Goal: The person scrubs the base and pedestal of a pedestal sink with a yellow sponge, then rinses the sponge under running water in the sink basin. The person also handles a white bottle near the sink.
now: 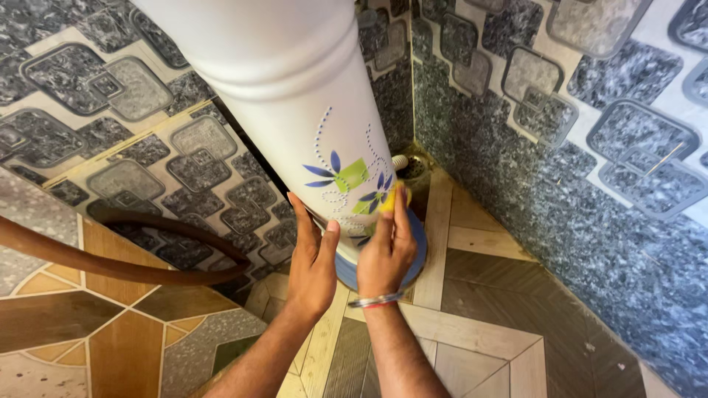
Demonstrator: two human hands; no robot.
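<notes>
— Rising from the bottom edge of the head view: two bare forearms, nearest the camera, meeting at a tall white cylindrical container (295, 96).

— Left hand (311, 267)?

— Lying flat against the lower left side of the container, fingers (302, 221) together and stretched upward, thumb pressing on the white wall. Clamping nothing, only bracing.

— And the right hand (385, 254)?

— Wearing a thin bangle (376, 301) at the wrist, pressing a yellow sponge (391, 197) onto the container's front. Fingers closing together over the sponge, only a yellow edge peeking above the fingertips.

— Where on the container?

— Low down, just over the blue and green flower print (341, 175) with its dotted swirls, a little above the blue base (419, 247).

— Standing how?

— Upright on the floor (457, 335), in a corner, the blue base touching patterned wood-look tiles. Leaning toward the camera only through the steep downward angle, hard telling otherwise.

— Around it?

— Running across the left side, a dark brown hose (110, 267), curving toward the container and ending behind it. Sitting in the corner just behind the container, a round floor drain (414, 168). Covering both walls (575, 184), grey speckled tiles with rounded square patterns.
</notes>
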